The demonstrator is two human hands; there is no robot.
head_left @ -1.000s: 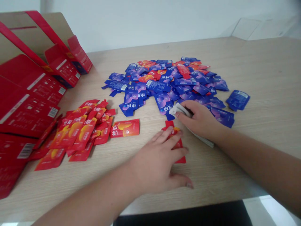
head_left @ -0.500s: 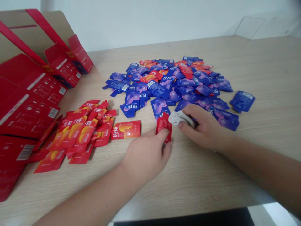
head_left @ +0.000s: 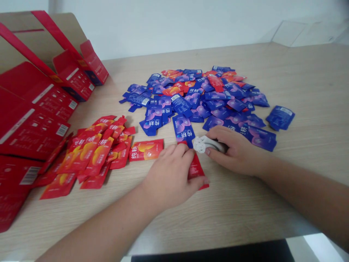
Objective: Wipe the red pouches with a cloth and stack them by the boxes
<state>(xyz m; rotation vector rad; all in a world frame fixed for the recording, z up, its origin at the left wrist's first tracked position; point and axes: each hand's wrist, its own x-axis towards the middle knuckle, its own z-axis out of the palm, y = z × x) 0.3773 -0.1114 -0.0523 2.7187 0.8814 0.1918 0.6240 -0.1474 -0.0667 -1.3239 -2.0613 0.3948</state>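
Observation:
My left hand [head_left: 171, 176] lies over a red packet [head_left: 196, 168], its thumb at the near edge and its fingers bent across the far part. That packet rests at a slant on the table, partly hidden by the hand. Close on the right, my right hand [head_left: 236, 151] is closed around a white bundle [head_left: 203, 144] with a looped, curly end; its exact kind I cannot make out. A blue packet [head_left: 183, 128] lies just beyond both hands. Left of my left hand, a red packet with orange fruit [head_left: 146, 150] lies flat by itself.
A mixed heap of blue and red packets [head_left: 203, 100] spreads over the table's middle. Overlapping red packets [head_left: 91, 153] lie at left, against red cartons [head_left: 40, 112] with open flaps. One blue packet [head_left: 280, 117] sits apart at right. A clear plastic piece [head_left: 289, 32] stands by the wall.
My left hand has spread over the red packet, which now lies nearer me and slanted. My right hand has shifted slightly left with the white bundle. The blue packet beyond has turned a little.

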